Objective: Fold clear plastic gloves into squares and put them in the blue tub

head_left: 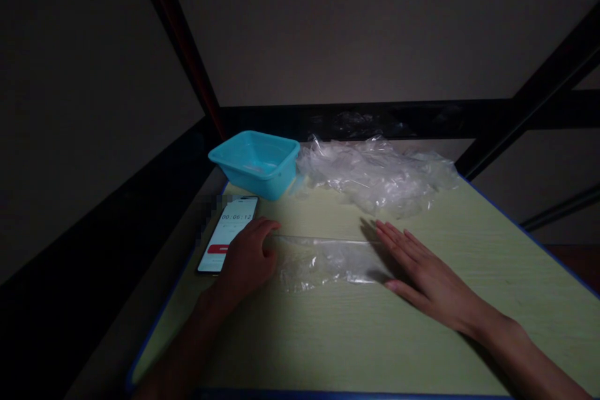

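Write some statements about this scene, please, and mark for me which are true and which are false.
1. A flat piece of clear plastic lies between the left hand and the right hand. True.
2. The right hand is closed in a fist. False: its fingers are stretched out.
3. The blue basin stands beside the crumpled heap of clear plastic. True.
4. The basin is upside down. False: its opening faces up.
5. The phone lies near the left hand, with its screen lit. True.
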`<state>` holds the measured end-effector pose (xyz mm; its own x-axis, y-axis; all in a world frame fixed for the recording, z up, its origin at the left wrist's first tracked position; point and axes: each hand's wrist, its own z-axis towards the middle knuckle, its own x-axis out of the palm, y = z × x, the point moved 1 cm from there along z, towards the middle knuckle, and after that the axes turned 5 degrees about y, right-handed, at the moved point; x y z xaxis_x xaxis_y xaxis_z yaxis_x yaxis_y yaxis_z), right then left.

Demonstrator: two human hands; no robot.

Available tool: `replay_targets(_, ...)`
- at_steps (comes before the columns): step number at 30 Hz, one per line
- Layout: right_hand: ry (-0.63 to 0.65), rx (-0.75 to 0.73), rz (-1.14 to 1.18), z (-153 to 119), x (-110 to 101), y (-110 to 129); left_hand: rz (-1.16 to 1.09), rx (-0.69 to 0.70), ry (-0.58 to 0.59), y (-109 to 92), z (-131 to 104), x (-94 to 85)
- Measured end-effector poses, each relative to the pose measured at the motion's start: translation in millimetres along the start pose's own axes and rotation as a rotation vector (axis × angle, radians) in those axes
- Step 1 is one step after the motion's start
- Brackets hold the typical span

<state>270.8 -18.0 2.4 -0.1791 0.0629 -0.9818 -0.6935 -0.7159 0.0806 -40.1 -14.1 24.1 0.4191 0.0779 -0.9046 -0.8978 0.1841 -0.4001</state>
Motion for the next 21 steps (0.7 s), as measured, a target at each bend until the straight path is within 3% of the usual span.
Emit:
replay_targets(4,-0.016,0.023,0.033,0.2,-1.4,-2.1,-0.162,-0.063,0.076,-1.7,9.0,-3.0)
replay_targets(8,0.003,0.016,0.031,0.0,-0.6,-3.4,-0.089,-0.056,0.276,-3.1,26.2,-5.5)
replay_targets(13,-0.026,0.043,0.112,0.2,-5.8,-7.4,-0.233,-0.009,0.497,0.1,45.5,-5.1)
replay_targets(18,-0.074,0.247,0.411,7.3,-16.4,-24.9,-0.313,-0.016,0.590,0.8,53.1,-2.3)
replay_targets(21,-0.021,0.367,0.644,13.3,-20.1,-40.4,-0.337,-0.018,0.598,0.8,52.9,-1.8)
